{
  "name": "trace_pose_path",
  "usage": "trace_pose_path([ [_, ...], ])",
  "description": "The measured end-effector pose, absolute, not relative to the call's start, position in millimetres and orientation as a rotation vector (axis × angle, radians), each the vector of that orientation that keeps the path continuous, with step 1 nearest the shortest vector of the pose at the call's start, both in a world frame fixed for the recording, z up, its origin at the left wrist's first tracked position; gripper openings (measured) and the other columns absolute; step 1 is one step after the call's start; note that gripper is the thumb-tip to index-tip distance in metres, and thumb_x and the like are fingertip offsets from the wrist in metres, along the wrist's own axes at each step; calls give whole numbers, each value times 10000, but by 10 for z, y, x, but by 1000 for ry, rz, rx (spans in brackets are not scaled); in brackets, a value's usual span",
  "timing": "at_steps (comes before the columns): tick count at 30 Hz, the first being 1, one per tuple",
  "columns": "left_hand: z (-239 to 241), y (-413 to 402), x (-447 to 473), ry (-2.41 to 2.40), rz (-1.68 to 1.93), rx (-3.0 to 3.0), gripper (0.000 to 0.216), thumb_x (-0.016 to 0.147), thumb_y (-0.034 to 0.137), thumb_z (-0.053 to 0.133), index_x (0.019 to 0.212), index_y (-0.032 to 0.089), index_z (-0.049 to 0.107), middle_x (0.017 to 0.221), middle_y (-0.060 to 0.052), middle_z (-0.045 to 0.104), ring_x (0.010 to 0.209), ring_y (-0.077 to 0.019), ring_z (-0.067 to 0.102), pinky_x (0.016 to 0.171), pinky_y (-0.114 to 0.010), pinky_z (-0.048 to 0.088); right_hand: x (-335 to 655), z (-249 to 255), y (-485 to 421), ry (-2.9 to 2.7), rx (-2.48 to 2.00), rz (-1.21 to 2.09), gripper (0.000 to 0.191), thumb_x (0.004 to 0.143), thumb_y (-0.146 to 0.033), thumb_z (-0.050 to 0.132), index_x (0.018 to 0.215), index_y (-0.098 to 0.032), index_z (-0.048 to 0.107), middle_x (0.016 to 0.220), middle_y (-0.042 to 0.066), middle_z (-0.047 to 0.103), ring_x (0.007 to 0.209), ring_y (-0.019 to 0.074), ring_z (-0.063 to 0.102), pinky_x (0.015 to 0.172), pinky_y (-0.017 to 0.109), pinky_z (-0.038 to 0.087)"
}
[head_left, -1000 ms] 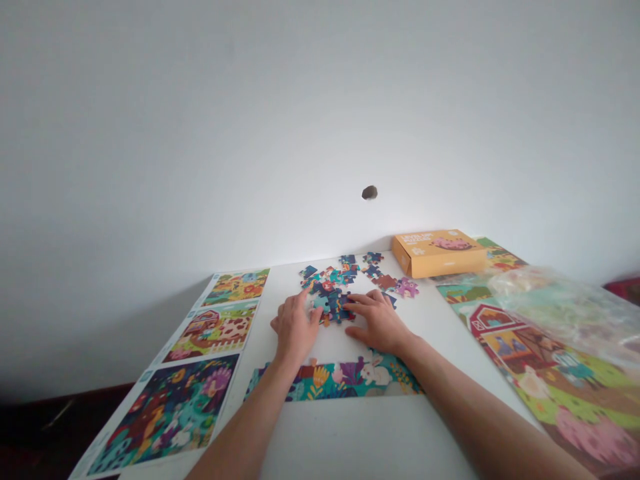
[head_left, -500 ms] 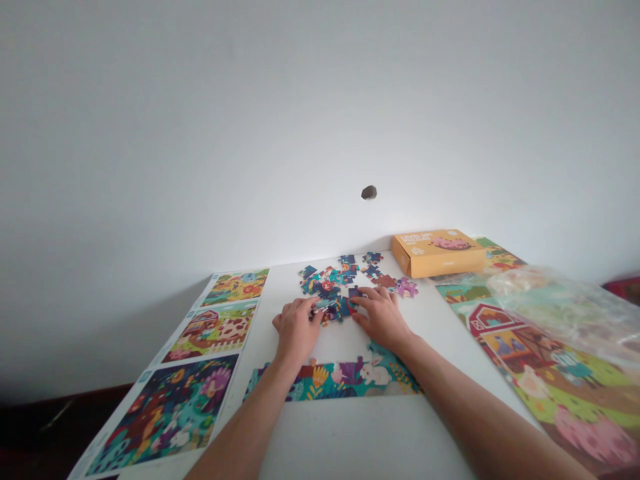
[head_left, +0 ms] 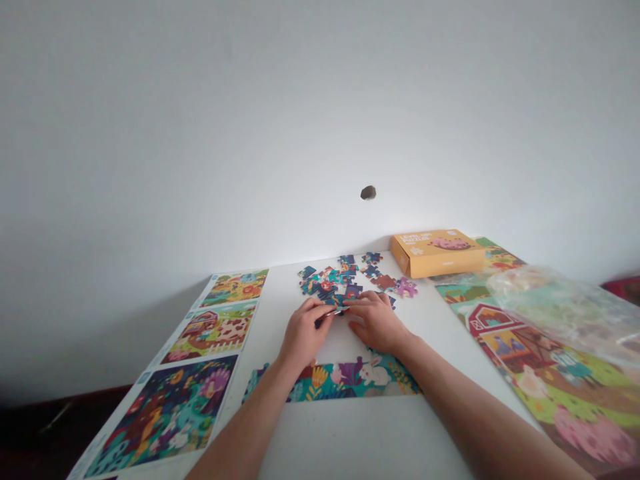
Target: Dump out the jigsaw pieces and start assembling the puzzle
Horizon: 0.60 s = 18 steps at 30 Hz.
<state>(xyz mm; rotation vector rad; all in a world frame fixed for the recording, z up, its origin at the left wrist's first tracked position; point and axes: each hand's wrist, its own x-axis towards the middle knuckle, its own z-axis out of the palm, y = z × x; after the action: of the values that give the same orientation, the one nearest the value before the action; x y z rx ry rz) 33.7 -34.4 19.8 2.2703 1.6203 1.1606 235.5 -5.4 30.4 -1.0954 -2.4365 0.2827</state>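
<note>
My left hand (head_left: 306, 332) pinches a puzzle piece (head_left: 337, 311) between thumb and fingers, tilted so that mostly its edge shows. My right hand (head_left: 377, 321) has its fingertips closed on the other end of that piece, its thumb bent underneath. Just beyond my fingers lies a heap of loose puzzle pieces (head_left: 327, 283) in dark blue, teal and red. Nearer to me is a joined strip of puzzle (head_left: 345, 380) with a white rabbit and plants; my left forearm covers part of it.
An orange puzzle box (head_left: 437, 253) stands at the back right against the wall. Picture sheets (head_left: 165, 413) lie along the left table edge. On the right are a farm picture poster (head_left: 545, 360) and a crumpled clear plastic bag (head_left: 575, 313). A purple piece (head_left: 406, 287) lies near the box.
My hands have drawn closer together, the left moving right and the right slightly down. A piece is now lifted and tilted between them.
</note>
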Motion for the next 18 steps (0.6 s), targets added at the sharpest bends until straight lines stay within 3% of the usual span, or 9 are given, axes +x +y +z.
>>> trace_pose_path([
  [7,123,-306,304,1680,1039,2319,271,808,85,620,1005,233,733,960,-42,627,943,-193,596,882,-335,496,2390,334,-15,-2287,-1335,238,237,885,-232,526,1025,-278,711,1112,20,711,1057,259,520,892,409,312],
  [18,141,-328,313,1738,948,2335,343,808,81,594,1038,287,743,992,-36,621,967,-196,582,895,-345,487,2396,318,-16,-2387,-1370,230,344,865,-251,519,1178,-285,660,1332,10,598,1123,286,481,925,445,314],
])
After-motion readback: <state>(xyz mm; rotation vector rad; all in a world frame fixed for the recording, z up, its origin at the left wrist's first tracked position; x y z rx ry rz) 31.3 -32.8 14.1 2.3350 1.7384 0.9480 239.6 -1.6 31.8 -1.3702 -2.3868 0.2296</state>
